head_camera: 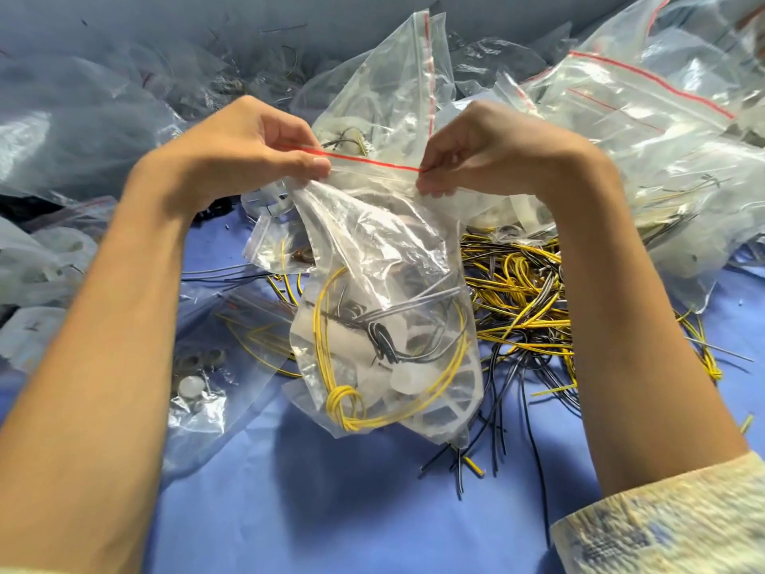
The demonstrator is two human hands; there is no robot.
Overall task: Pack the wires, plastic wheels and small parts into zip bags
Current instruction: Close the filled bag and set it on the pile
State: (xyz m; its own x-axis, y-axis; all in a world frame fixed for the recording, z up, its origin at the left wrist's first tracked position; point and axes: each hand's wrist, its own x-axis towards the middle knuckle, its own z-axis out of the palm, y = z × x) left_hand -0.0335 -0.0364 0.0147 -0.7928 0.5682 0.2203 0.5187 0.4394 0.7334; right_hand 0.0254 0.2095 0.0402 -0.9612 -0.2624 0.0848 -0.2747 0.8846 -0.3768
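A clear zip bag (372, 242) with a red strip along its top hangs above the blue table (331, 511). My left hand (248, 147) pinches the top's left end, and my right hand (476, 151) pinches its right end. Inside the bag lie a coiled yellow wire (352, 403), grey and black wires (385, 341) and a white plastic wheel (447, 403). A heap of loose yellow and black wires (521, 300) lies on the table just right of the bag.
Filled zip bags (645, 130) pile up at the back right. Empty clear bags (82, 118) cover the back left. A small bag of little round parts (198, 374) lies at the left, and another small bag (277, 246) sits behind the held one.
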